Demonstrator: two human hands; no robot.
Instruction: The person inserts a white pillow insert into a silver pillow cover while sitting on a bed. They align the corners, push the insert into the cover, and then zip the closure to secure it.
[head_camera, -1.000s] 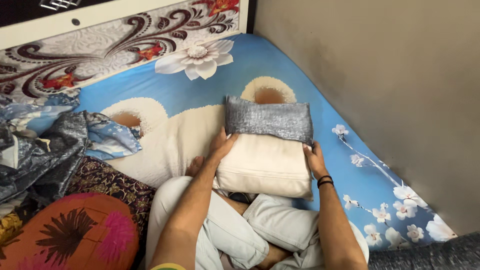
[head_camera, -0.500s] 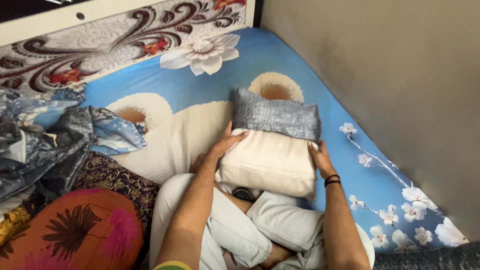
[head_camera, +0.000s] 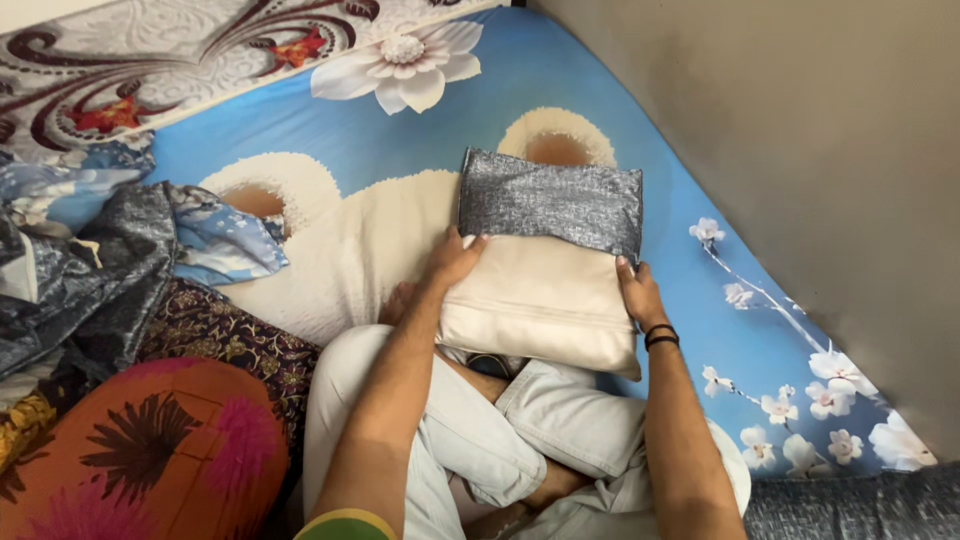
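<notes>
Head view: bed with blue floral sheet fills scene, wall at right, heap of crumpled clothes at far left. Cream pillow lies over crossed legs, grey cover drawn over far end only. Step in hand, by look: working cover down pillow (near part bare). Next move calls for even pull on both sides. Left hand pinches cover's near-left corner; right hand clasps pillow's right edge, forearms near-parallel.

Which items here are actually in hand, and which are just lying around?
In hand: cream pillow, grey pillowcase partly over its far end, left hand, right hand.

Lying about: crumpled bedding, orange floral cushion, blue flowered sheet.
</notes>
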